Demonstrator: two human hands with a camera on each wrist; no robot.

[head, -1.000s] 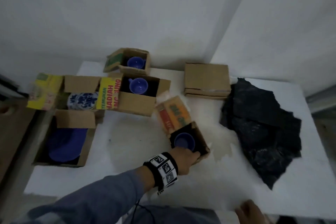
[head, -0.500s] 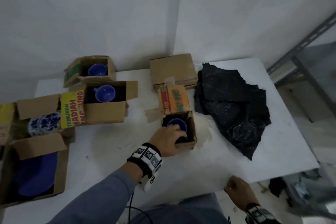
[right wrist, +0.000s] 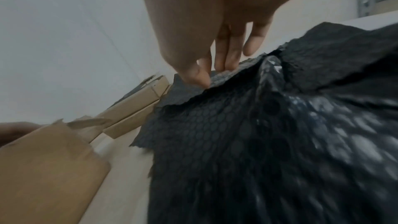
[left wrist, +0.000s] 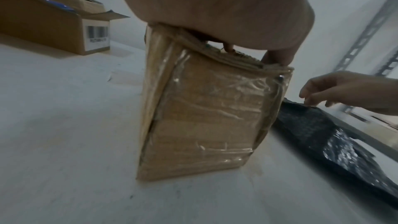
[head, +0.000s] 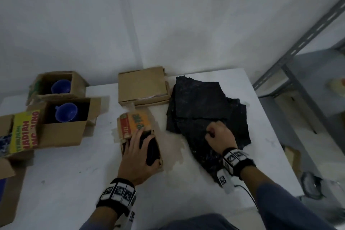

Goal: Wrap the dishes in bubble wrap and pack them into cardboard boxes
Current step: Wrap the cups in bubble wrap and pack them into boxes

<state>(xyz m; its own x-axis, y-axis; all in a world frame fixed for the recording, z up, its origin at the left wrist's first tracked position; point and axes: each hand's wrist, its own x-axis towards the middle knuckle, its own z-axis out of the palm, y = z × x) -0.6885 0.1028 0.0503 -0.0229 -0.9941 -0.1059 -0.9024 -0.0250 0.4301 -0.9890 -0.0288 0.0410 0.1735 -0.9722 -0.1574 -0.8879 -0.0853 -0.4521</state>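
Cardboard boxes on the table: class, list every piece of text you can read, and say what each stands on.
"ADIAH": red letters, first one cut off, on the yellow flap.
Green print on the orange flap: blurred, unreadable.
Barcode label on the far box: too small to read.

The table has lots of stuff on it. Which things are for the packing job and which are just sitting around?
For the job:
- black bubble wrap, pinched by the right hand
- small cardboard box, gripped by the left hand
- blue cups in open boxes
- closed flat box

Just sitting around:
- grey metal shelf
- white wall
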